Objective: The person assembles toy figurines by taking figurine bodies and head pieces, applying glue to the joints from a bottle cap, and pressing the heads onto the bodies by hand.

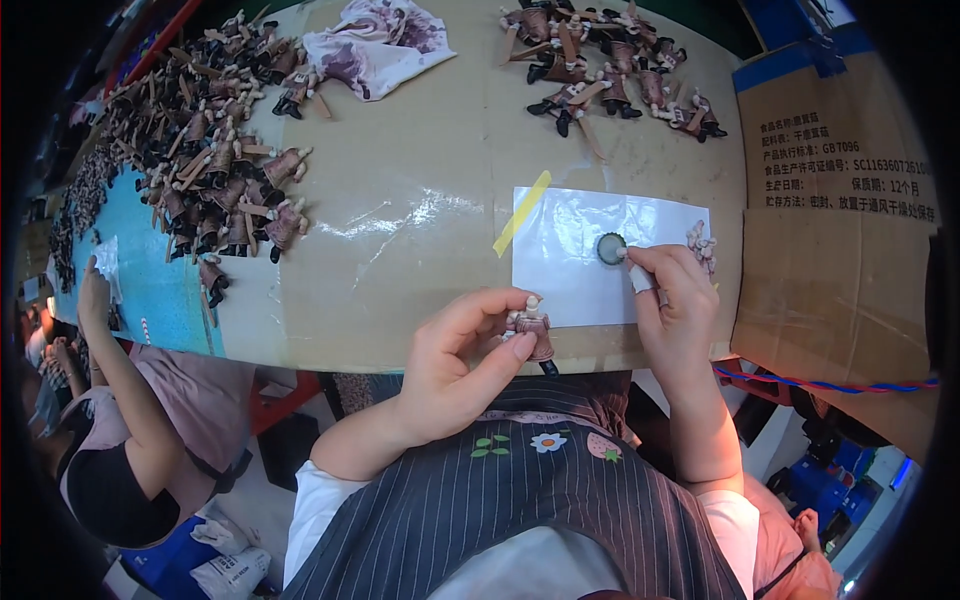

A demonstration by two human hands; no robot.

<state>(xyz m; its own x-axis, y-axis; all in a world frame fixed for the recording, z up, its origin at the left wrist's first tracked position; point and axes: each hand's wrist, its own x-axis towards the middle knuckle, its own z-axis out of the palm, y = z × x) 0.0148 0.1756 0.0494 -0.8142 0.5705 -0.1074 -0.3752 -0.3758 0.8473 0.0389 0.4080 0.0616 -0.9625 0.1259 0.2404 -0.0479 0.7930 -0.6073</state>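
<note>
My left hand (pixel 455 345) is closed around a small figurine (pixel 534 338), which stands roughly upright between thumb and fingers. It has a pale top, a brownish-pink robe and a black boot. My right hand (pixel 680 300) pinches a tiny pale piece (pixel 622 254) at the edge of a bottle cap (pixel 610 243) with greyish contents. Whether the piece touches the contents I cannot tell. A white wrap or scrap (pixel 640 279) shows at a right finger. The cap sits on a white sheet (pixel 565 285), and several small pale parts (pixel 701 245) lie at the sheet's right edge.
Yellow tape (pixel 522 214) crosses the sheet's left corner. Heaps of similar figurines lie at the left (pixel 215 170) and far right (pixel 610 60). A stained cloth (pixel 375 50) lies at the back. A cardboard box (pixel 835 220) stands right; another person's arm (pixel 135 390) reaches in at left.
</note>
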